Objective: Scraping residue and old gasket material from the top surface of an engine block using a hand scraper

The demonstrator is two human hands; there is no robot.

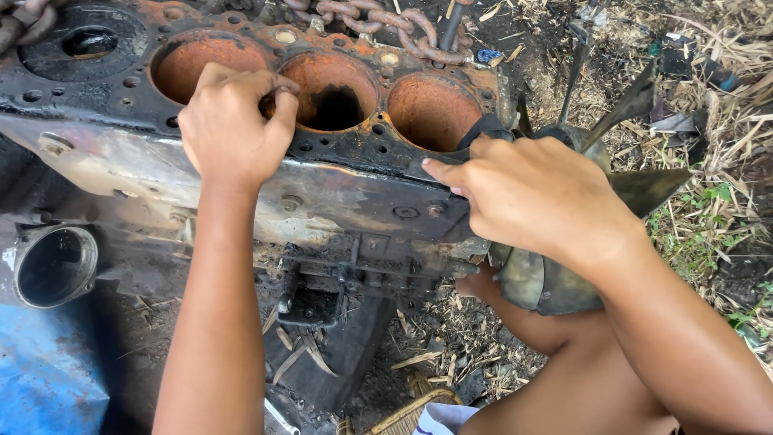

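On the rusty engine block (354, 193), left hand (229, 129) in closed grip over a cylinder bore's (334, 93) rim, right hand (535, 197) clasping the fan (612, 161).

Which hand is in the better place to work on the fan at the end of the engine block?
The right hand, probably. It already rests against the fan at the block's end. The left hand grips the rim of a rusty cylinder bore on the engine block, farther away.
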